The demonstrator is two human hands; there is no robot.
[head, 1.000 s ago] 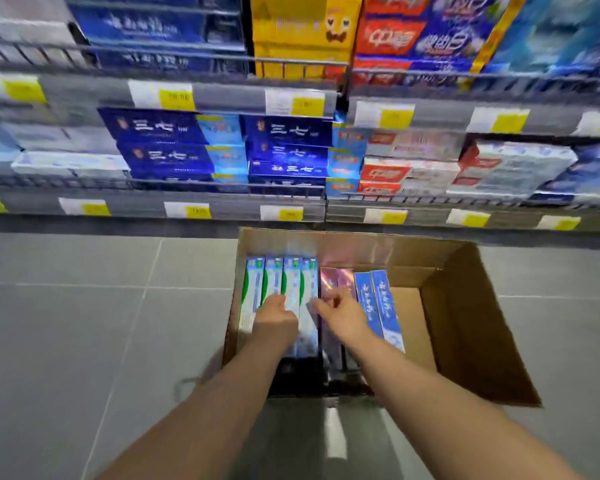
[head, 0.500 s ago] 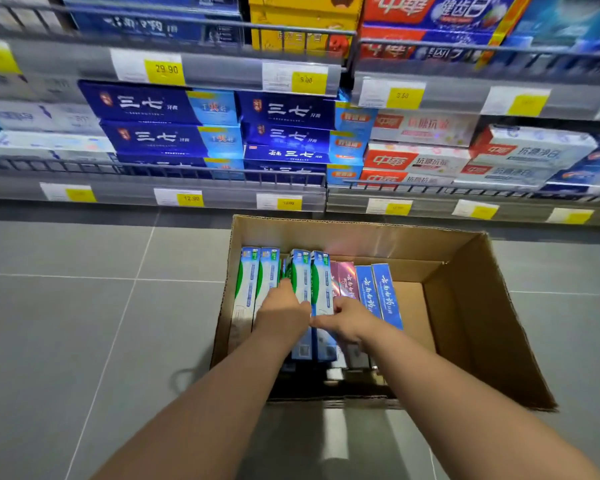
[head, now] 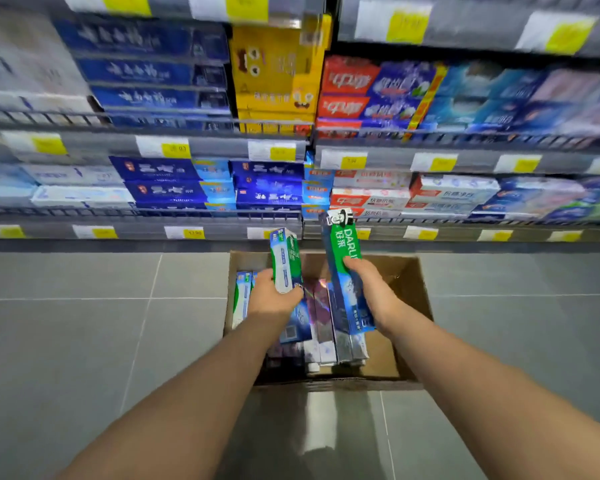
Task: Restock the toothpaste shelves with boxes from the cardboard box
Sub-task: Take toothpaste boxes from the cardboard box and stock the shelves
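An open cardboard box [head: 413, 289] stands on the grey floor below the shelves, with several toothpaste boxes [head: 326, 327] upright inside. My left hand [head: 274, 297] grips a green and white toothpaste box [head: 284, 258], raised above the carton and pointing up. My right hand [head: 371, 292] holds a longer green and blue Darlie toothpaste box [head: 343, 258], tilted up toward the shelves. The bottom shelf [head: 222, 216] carries dark blue, red and white toothpaste boxes behind a wire rail.
Higher shelves hold blue boxes [head: 146, 71], yellow packs [head: 274, 74] and red and blue packs [head: 378, 88], with yellow price tags [head: 175, 150] along the edges. Grey tiled floor [head: 84, 323] lies to the left and right of the carton.
Both hands have risen out of the carton, each holding a green toothpaste box pulled from the row. My view has tilted up, showing more shelves.
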